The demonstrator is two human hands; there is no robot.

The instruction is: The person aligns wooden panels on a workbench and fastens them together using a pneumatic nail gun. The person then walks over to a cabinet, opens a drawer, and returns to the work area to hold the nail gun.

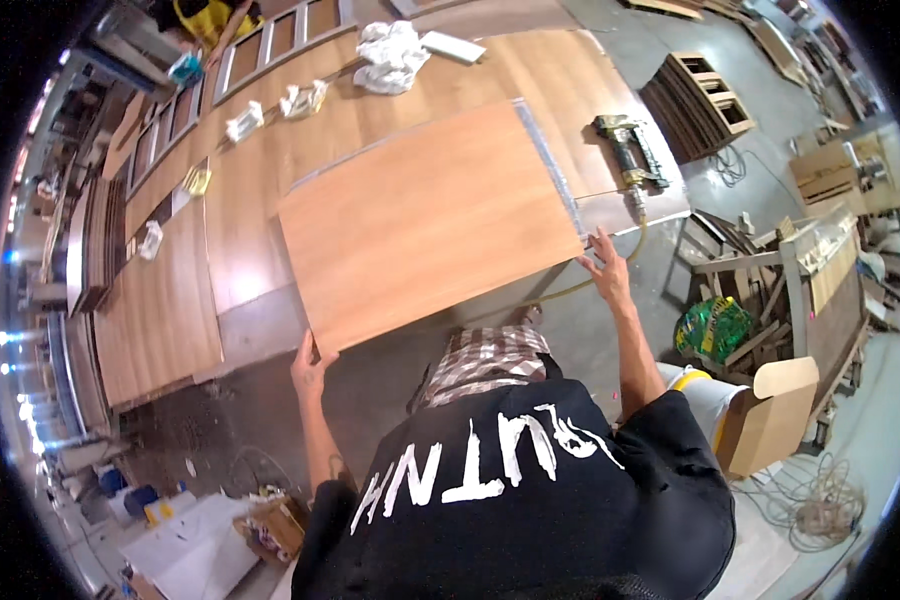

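Note:
A light-brown wood panel point(430, 220) lies tilted across a larger table, its near edge facing me. Grey strips of a frame point(542, 145) show from under its right and far left edges. My left hand point(312, 368) grips the panel's near left corner, thumb and fingers round the edge. At the near right corner, my right hand point(606, 270) holds the panel's edge between thumb and fingers. To the right of the panel rests a nail gun point(630, 152) with a yellowish hose point(560, 292) running from it.
On the wood-topped table point(530, 65) lie a crumpled white cloth point(390, 58) and several small white wads. Grey window-like frames point(280, 40) stand at the far left, near another person's arm point(232, 28). Stacked frames point(695, 105), scrap wood and a cardboard box point(768, 415) are at right.

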